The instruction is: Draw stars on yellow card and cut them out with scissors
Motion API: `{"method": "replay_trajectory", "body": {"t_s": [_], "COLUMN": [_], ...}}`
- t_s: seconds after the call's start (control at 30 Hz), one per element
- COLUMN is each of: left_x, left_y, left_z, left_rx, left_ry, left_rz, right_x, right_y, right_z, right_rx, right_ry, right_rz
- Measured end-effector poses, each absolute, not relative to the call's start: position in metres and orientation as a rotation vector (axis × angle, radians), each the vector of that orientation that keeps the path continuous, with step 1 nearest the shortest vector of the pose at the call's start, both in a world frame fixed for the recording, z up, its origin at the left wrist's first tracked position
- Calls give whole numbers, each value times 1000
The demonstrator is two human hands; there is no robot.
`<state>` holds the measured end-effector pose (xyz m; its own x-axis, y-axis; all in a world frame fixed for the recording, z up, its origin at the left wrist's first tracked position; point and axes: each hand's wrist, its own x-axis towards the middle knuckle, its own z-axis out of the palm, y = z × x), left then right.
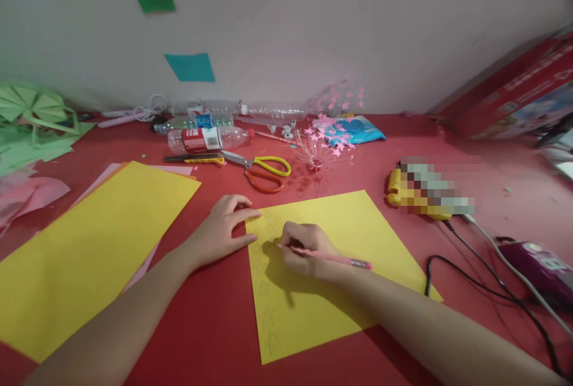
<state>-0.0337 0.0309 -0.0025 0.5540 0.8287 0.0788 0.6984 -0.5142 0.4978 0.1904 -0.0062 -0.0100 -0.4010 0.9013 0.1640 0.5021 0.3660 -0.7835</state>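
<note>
A yellow paper sheet (353, 237) lies on the red table (215, 314) in front of me. My right hand (304, 252) is closed around a pink pencil (333, 259), whose tip rests on the sheet near its upper left part. Faint pencilled star outlines run down the sheet's left side. My left hand (224, 228) lies with its fingers spread, the fingertips pressing the sheet's top left corner.
A larger stack of yellow and pink sheets (89, 249) lies to the left. Behind are yellow-handled scissors (264, 171), a craft knife (197, 159), plastic bottles (206, 138) and a bottle piece with pink stars (331, 135). A glue gun (396, 189), cables and a purple device (537, 266) sit right.
</note>
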Motion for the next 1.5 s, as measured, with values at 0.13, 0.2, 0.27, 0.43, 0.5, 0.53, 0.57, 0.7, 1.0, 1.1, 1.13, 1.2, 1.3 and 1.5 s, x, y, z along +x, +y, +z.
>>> {"method": "replay_trajectory", "body": {"t_s": [0.13,0.2,0.27,0.43,0.5,0.53,0.57,0.7,1.0,1.1,1.13,1.2,1.3,1.5], "left_x": [-34,-34,-34,-34,-35,-35,-34,-33,-36,-36,-36,-35,-34,-35], "left_y": [31,31,31,31,31,31,31,30,33,31,31,29,29,30], "left_z": [-3,-3,-3,-2,-3,-3,-3,-2,-3,-1,0,1,2,3], "left_rx": [2380,2381,2383,2381,2377,2376,2377,2405,2524,2498,2490,2479,2470,2461], "left_ry": [1232,1231,1231,1233,1232,1231,1231,1238,1370,1253,1209,1162,1170,1184], "left_rz": [425,426,427,426,431,433,434,424,489,469,448,411,382,335], "right_x": [192,192,192,191,191,191,192,198,200,194,192,187,183,184], "right_y": [-6,-6,-6,-7,-6,-5,-4,4,-2,-5,-6,-7,-7,-7], "right_z": [-11,-10,-10,-9,-8,-6,-4,5,16,14,12,8,1,-3], "right_rx": [-1132,-1121,-1119,-1086,-1094,-1111,-1138,-1195,-1183,-1175,-1190,-1243,-1310,-1288], "right_ry": [-2126,-2148,-2155,-2148,-2129,-2101,-2055,-1699,-1678,-1828,-1855,-1884,-1913,-1923], "right_rz": [829,834,860,873,909,954,1012,1233,1410,1374,1348,1290,1223,1184]}}
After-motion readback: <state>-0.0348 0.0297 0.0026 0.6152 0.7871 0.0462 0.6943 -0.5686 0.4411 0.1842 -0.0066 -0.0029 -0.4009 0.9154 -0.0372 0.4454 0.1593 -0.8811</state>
